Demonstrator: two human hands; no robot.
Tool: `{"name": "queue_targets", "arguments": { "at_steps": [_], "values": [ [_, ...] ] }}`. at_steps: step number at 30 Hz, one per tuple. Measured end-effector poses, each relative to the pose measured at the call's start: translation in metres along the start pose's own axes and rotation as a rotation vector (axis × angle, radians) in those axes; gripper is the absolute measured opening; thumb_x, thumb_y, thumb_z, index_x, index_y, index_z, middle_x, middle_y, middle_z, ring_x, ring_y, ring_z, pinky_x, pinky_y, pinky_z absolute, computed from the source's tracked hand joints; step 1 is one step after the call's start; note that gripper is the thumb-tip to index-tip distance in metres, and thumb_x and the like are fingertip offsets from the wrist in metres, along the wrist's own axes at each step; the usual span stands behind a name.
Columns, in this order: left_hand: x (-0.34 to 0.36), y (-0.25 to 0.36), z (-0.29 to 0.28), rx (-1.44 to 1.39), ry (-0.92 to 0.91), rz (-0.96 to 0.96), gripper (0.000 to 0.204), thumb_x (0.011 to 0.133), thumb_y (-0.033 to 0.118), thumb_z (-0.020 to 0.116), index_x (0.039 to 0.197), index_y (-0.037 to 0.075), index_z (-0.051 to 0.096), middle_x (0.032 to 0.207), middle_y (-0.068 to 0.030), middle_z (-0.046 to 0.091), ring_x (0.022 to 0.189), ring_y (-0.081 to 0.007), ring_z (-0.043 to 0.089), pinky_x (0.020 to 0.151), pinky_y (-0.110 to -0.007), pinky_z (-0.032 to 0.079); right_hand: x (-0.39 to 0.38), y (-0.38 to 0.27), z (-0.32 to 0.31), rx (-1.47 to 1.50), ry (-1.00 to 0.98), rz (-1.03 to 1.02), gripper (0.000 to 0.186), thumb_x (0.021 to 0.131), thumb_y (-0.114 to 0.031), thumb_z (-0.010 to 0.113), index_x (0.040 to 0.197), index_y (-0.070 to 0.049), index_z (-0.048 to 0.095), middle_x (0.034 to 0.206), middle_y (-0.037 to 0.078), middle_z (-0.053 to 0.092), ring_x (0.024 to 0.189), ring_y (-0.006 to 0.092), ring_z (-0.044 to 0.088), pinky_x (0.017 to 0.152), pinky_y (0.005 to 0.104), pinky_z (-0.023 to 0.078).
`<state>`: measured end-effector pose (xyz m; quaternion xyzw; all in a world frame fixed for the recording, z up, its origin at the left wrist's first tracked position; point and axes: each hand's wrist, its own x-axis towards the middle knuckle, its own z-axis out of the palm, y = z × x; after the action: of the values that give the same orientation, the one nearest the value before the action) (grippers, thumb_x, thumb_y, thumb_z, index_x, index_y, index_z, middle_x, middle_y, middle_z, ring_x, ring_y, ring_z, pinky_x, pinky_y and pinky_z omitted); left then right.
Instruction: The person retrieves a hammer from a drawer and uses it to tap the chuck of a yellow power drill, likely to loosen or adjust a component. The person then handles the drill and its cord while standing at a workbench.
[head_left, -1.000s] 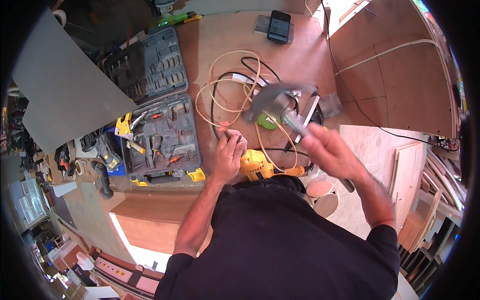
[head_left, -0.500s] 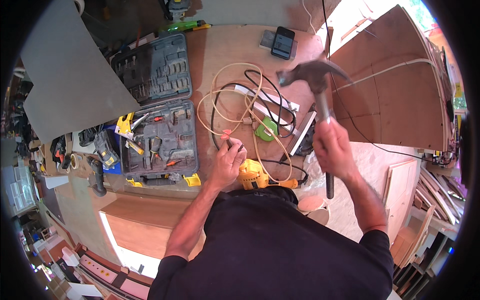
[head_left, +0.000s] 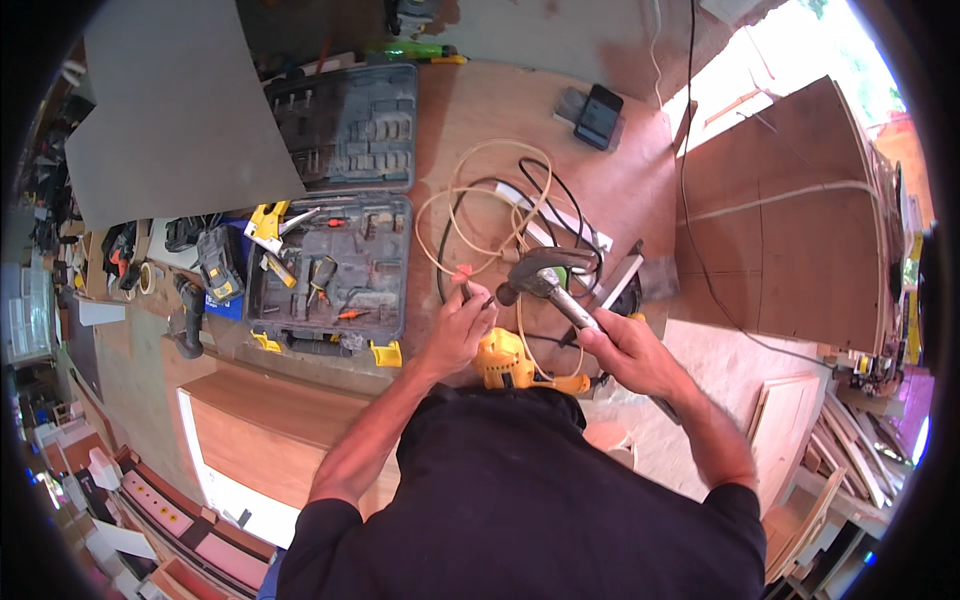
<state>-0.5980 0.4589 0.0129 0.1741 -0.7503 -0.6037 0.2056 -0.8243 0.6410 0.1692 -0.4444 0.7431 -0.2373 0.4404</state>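
My right hand (head_left: 628,352) is wrapped round the metal handle of a claw hammer (head_left: 568,300). The hammer's dark head is level with my left hand (head_left: 462,330), its face just right of the fingers. Those fingers are closed on a thin dark rod (head_left: 467,291), whose exact kind I cannot make out. A small orange-red piece (head_left: 463,272) shows at the fingertips. Just right of my left wrist, a yellow power tool (head_left: 503,358) lies at the bench's near edge. Beyond both hands, pale and black cables (head_left: 478,146) lie in loops.
An open tool case (head_left: 372,270) with screwdrivers in it lies to the left, partly under a grey sheet (head_left: 180,120). A phone (head_left: 599,115) lies at the far side of the bench. Brown panels (head_left: 780,220) stand on the right; a cordless drill (head_left: 188,315) is at the left.
The hammer has come down and leftward from a raised position, and its head is now near my left hand. My left hand keeps its grip; the whole view has shifted slightly.
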Motion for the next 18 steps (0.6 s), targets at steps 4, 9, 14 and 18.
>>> {"name": "queue_targets", "arguments": {
  "at_steps": [4,9,14,18],
  "values": [
    [-0.002,-0.009,-0.004,0.017,0.024,-0.008,0.022,0.113,0.017,0.057,0.11,-0.004,0.062,0.11,-0.0109,0.06,0.089,-0.0214,0.065,0.079,-0.037,0.054,0.022,-0.002,0.001,0.272,0.24,0.078,0.037,0.112,-0.033,0.06,0.095,-0.001,0.055,0.068,0.012,0.055,0.061,0.0193,0.05,0.06,0.0389,0.045],
    [0.007,-0.032,0.014,-0.346,0.251,-0.064,0.029,0.118,0.025,0.048,0.118,0.001,0.063,0.126,-0.0109,0.068,0.109,-0.0164,0.068,0.093,-0.032,0.055,0.116,0.022,0.025,0.046,0.547,-0.056,0.033,0.1,-0.024,0.07,0.124,-0.001,0.068,0.088,0.024,0.071,0.078,0.0332,0.069,0.075,0.0459,0.054],
    [0.013,-0.037,0.024,-0.507,0.374,-0.219,0.018,0.109,0.013,0.065,0.121,0.007,0.052,0.127,-0.0069,0.067,0.114,-0.0139,0.067,0.096,-0.032,0.055,0.236,0.026,0.034,-0.093,0.644,-0.027,0.055,0.09,-0.015,0.067,0.144,-0.006,0.061,0.104,0.031,0.074,0.101,0.0508,0.071,0.09,0.0583,0.054],
    [0.022,-0.051,0.035,-0.541,0.424,-0.231,0.037,0.097,0.002,0.078,0.108,0.01,0.044,0.122,-0.0056,0.066,0.111,-0.0116,0.066,0.091,-0.029,0.057,0.329,0.02,0.048,-0.061,0.764,-0.031,0.057,0.088,-0.016,0.068,0.144,-0.009,0.062,0.103,0.033,0.075,0.102,0.0508,0.073,0.088,0.0576,0.057]
  ]
}}
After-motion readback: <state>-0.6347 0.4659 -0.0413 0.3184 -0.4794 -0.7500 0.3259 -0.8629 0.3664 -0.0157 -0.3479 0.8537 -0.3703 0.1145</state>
